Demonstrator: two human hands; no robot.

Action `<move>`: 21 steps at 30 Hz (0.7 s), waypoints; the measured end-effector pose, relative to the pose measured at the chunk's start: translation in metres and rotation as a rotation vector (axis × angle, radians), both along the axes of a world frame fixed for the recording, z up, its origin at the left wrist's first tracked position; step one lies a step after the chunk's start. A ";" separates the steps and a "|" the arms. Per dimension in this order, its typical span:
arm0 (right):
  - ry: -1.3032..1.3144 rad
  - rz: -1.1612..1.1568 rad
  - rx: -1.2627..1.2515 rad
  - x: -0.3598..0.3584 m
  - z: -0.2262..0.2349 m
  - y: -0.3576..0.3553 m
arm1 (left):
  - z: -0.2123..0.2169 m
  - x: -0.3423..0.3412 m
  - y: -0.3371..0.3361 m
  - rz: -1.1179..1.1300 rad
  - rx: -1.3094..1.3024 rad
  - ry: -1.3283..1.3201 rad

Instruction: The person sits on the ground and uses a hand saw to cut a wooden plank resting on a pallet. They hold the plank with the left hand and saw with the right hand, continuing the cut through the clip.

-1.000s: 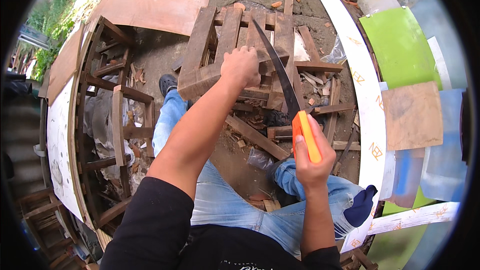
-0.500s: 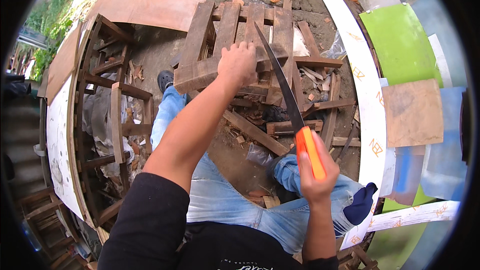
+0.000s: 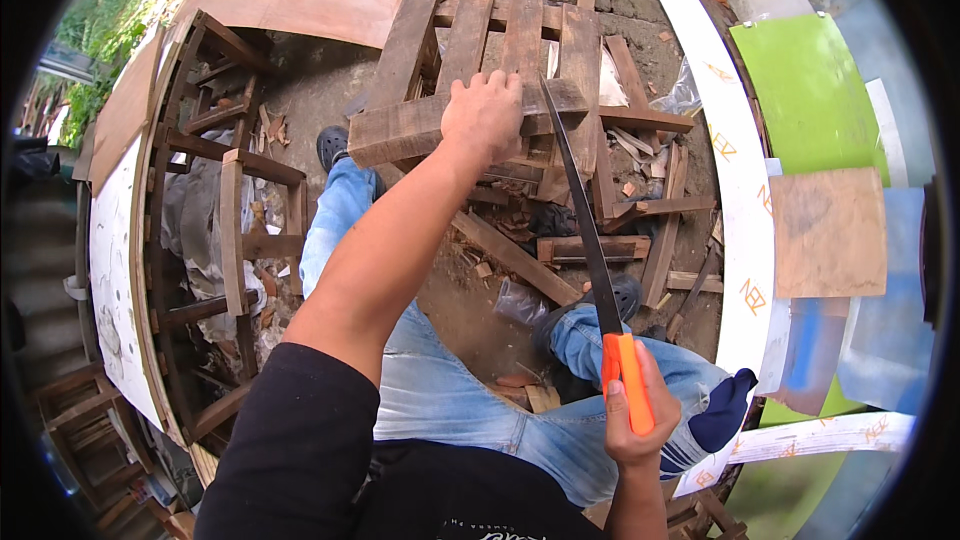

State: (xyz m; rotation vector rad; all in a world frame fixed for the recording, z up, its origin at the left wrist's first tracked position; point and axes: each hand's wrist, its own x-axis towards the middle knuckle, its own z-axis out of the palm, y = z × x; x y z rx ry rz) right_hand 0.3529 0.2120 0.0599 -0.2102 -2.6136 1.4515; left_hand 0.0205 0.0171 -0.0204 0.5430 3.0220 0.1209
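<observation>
The saw [image 3: 592, 255] has just come back toward the body: its orange handle [image 3: 630, 380] sits lower than it did a moment ago, and its tip, which reached well out over the slats, is now just past the far edge of the timber [image 3: 400, 132]. Most of the blade therefore lies on the near side, which looks like the pulled end of a stroke, with little blade left to draw across the wood. The right hand [image 3: 662, 412] has its fingers wrapped round the handle, thumb along the side. The left hand [image 3: 484, 118] stays planted on the timber, fingers bent over the top and clasping it, though their tips are hidden; that steady hold probably keeps the wood from shifting. The timber lies crosswise at the near end of the slatted frame [image 3: 468, 35], ahead of the knees; whether it is fastened there I cannot tell. The blade crosses it close to its right end, just beside the left hand, so a slip that way seems the main risk. How deep any cut runs does not show. Loose wood [image 3: 515, 260] litters the floor [image 3: 445, 325] below.
</observation>
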 end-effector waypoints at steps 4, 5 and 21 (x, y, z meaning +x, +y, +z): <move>0.092 -0.022 0.009 -0.041 -0.003 -0.001 | 0.003 -0.005 -0.001 -0.006 0.009 0.037; 0.071 -0.054 -0.075 -0.056 -0.007 -0.002 | 0.004 -0.005 0.000 -0.034 -0.013 -0.016; 0.244 -0.018 -0.097 -0.141 -0.025 -0.040 | 0.018 -0.003 -0.002 -0.067 -0.033 -0.089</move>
